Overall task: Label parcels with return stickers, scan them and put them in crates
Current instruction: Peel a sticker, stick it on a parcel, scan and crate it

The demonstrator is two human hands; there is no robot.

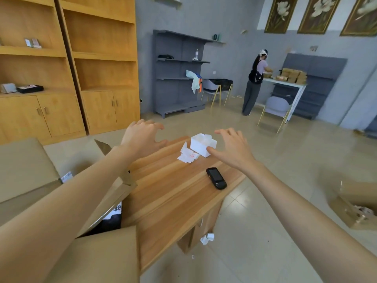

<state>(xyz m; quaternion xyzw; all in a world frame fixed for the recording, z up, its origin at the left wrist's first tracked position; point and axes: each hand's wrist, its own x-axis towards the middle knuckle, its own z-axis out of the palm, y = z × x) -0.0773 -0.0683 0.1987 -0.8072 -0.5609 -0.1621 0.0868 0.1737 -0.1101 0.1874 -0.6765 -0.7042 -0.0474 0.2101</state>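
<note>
Both my arms reach out over a wooden table [173, 193]. My left hand [142, 137] hovers with spread, slightly bent fingers and holds nothing. My right hand [230, 148] is spread the same way, its thumb close to a small white box [203, 145] at the table's far end. Loose white stickers [188, 155] with red print lie beside that box. A black handheld scanner [216, 178] lies on the table near its right edge. An open cardboard box [106, 203] at the left holds dark parcels with white labels.
Another cardboard box [355, 207] stands on the floor at the right. Paper scraps [208, 238] lie under the table. Wooden cabinets [61, 78] line the left wall. A person [255, 82] works at a far white table beside grey shelves and chairs.
</note>
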